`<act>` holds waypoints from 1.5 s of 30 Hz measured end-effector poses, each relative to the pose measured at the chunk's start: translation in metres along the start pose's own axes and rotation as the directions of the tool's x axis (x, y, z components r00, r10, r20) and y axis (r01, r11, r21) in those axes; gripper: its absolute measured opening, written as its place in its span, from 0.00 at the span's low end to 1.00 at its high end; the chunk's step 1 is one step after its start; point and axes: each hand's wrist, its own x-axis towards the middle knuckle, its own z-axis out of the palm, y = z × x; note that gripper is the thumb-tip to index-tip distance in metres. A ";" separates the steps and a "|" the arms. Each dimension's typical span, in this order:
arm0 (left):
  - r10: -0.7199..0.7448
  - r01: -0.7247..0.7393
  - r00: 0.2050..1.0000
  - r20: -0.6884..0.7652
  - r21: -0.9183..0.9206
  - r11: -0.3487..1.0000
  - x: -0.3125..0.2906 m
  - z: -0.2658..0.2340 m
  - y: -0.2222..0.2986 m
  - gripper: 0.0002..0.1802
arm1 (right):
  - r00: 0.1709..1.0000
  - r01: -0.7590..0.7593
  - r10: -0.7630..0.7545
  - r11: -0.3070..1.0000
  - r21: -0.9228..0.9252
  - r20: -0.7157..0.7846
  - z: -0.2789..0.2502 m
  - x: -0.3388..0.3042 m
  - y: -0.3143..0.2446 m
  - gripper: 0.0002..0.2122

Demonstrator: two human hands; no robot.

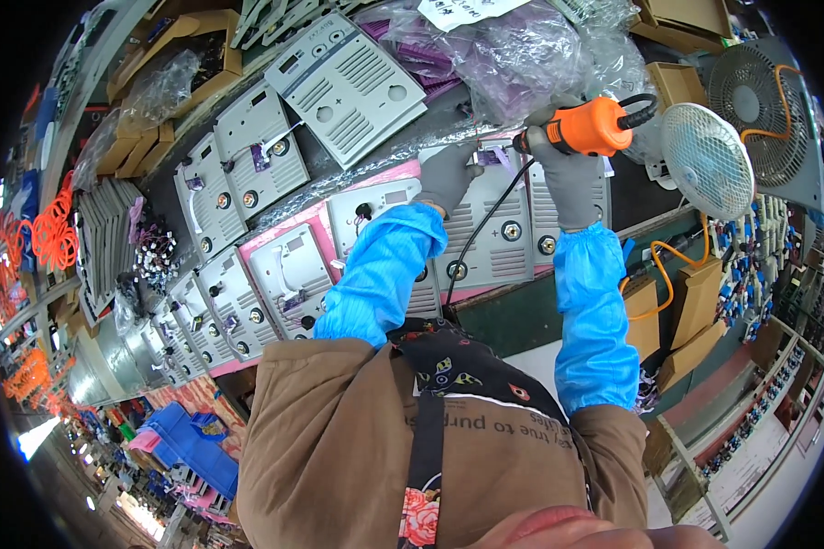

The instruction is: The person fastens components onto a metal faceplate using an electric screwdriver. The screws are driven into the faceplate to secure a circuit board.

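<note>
Right hand (569, 174) grips the orange screwdriver (588, 128) — left hand (449, 176) fingers press the grey panel (490, 229).

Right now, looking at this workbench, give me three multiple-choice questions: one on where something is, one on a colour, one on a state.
1. Where is the white desk fan?
A. to the right of the hands
B. left of the panels
C. on the floor

2. What colour is the body of the electric screwdriver?
A. green
B. orange
C. white

3. What is the right hand doing?
A. resting open on the bench
B. hanging at the side
C. gripping the electric screwdriver

Answers:
1 A, the fan stands just right of the tool.
2 B, its housing is bright orange.
3 C, the gloved fingers wrap the tool, while the left hand rests on a grey front panel.
</note>
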 end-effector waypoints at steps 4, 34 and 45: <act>0.019 -0.017 0.999 0.028 -0.058 0.998 -0.001 0.008 -0.009 0.28 | 0.994 -0.008 0.018 0.996 0.093 -0.107 -0.003 -0.004 -0.007 0.19; 0.086 0.621 0.779 0.621 -0.748 -0.234 -0.049 0.006 0.011 0.25 | 0.929 0.270 -0.184 0.930 0.249 -0.321 0.008 -0.099 -0.081 0.26; -0.018 0.537 0.821 0.571 -0.781 -0.318 -0.058 -0.006 0.025 0.17 | 0.983 0.073 0.023 0.861 0.504 -0.183 0.010 -0.103 -0.063 0.21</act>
